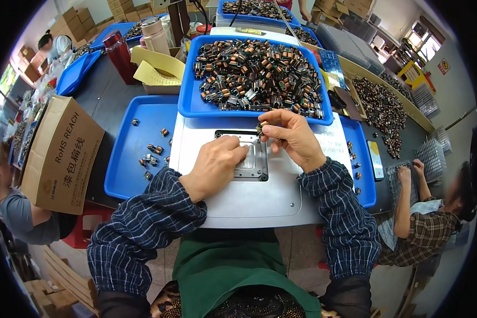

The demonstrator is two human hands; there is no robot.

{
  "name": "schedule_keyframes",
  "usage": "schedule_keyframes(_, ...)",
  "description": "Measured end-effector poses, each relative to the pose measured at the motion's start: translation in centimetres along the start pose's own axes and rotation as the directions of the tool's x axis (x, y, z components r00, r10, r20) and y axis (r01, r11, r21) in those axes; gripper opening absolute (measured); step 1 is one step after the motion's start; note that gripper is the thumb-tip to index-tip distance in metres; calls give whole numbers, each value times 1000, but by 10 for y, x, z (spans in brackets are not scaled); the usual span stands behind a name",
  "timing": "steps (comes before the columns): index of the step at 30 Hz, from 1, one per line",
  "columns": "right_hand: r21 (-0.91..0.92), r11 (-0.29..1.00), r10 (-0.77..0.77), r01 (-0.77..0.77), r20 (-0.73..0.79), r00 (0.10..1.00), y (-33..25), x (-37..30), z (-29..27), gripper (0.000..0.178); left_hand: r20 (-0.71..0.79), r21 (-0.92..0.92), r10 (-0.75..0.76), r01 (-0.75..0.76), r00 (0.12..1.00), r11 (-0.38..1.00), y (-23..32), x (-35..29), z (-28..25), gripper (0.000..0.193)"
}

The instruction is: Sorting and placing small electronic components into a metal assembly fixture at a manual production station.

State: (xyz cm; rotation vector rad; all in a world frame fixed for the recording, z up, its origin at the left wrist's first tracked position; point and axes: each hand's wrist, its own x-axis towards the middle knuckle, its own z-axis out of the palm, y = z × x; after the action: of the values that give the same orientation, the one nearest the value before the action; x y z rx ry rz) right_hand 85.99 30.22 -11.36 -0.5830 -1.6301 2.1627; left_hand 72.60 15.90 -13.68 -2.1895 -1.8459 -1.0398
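Between the thumb and fingers of my right hand (pixel 291 137) is a small copper-wound coil (pixel 261 127), held just above the far right corner of a metal fixture plate (pixel 252 159). My left hand (pixel 215 163) rests on the left side of that plate, fingers curled with the tips at its middle; whether anything is under them is hidden. The plate is set into a silver machine top (pixel 238 204). Directly beyond my hands stands a blue tray (pixel 184 98) heaped with many similar coils.
Blue trays with a few loose coils lie to the left (pixel 123 175) and right (pixel 367 193). A cardboard box (pixel 63 156), red flask (pixel 121 58) and yellow paper (pixel 156 69) stand at left. On the right are a phone (pixel 375 159), a coil pile (pixel 379 103) and a co-worker's hands (pixel 411 172).
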Motion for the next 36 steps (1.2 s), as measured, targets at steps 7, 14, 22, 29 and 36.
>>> schedule_keyframes(7, -237, 970, -33, 43, 48, 998, 1, -5, 13, 20, 15, -40, -14, 14, 1000, 999, -3, -3, 1, 10)
schedule_keyframes(14, -777, 497, -398, 387, 193, 897, 11, -6, 22, 21, -57, -138, -68, 59, 996, 989, 0, -5, -8, 11)
schedule_keyframes(22, -730, 458, -392, 507, 345, 853, 20, -5, 26, 20, -405, -267, -519, 446, 753, 854, -48, -78, -52, 20)
schedule_keyframes(29, -766, 336, -399, 548, 411, 820, 20, -6, 29, 17, -413, -115, -521, 525, 747, 843, -69, -69, -49, 19)
schedule_keyframes(36, -781, 265, -406, 565, 441, 800, 24, -4, 32, 16, -347, 200, -150, 229, 926, 952, -83, 15, -33, 21)
